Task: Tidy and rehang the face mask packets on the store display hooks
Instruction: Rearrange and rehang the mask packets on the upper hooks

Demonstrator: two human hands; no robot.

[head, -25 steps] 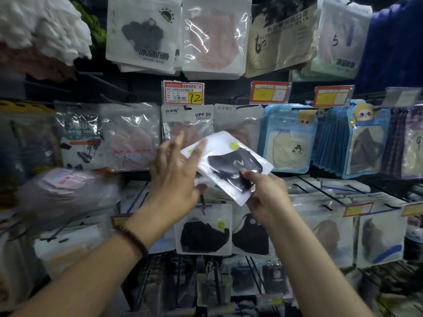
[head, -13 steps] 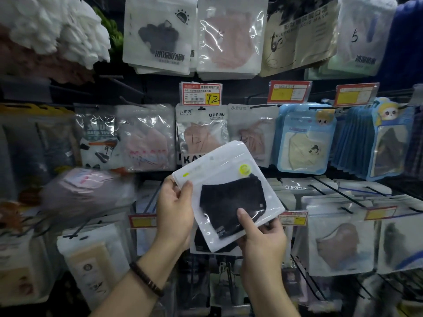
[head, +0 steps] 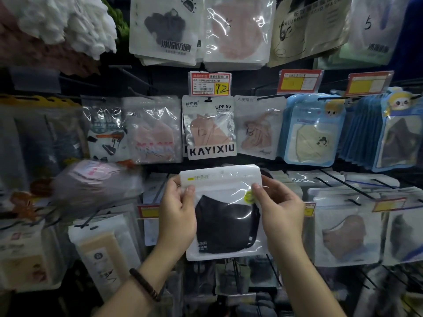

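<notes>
A clear packet with a white top strip and a black face mask [head: 225, 223] inside is held upright in front of the display's lower middle. My left hand [head: 177, 215] pinches its upper left edge, thumb on the front. My right hand [head: 280, 210] grips the upper right edge, thumb beside a yellow-green sticker. The hook behind the packet is hidden by it. Just above hangs the KAYIXIU packet [head: 209, 130] with a pink mask under a red price tag marked 12 [head: 210, 83].
Rows of hanging mask packets fill the wall: blue cartoon packets [head: 312, 131] at right, pink mask packets [head: 152, 131] at left, larger packets [head: 164, 30] on top. Bare black hooks [head: 348, 186] stick out at lower right. A blurred grey bundle [head: 91, 186] juts out at left.
The black mask packet went from tilted to upright and lower on the display. My left hand moved from flat against it to pinching its top left; my right hand shifted from the bottom to its upper right.
</notes>
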